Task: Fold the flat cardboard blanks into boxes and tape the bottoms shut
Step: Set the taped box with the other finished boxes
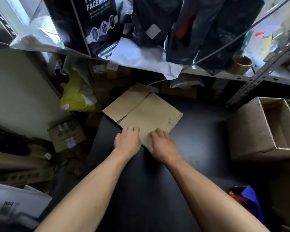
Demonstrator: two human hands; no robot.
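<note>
A flat brown cardboard blank lies on the black table, turned at an angle, its far flaps reaching past the table's back edge. My left hand grips the blank's near left edge, fingers curled over the top. At the near corner my right hand holds the blank too, fingers bent down onto the cardboard. The thumbs are hidden under the hands.
An open cardboard box stands at the table's right. A brown tape roll sits on the metal shelf behind, among dark bags and white paper. A yellow bag and a small box lie at left. A blue object rests near right.
</note>
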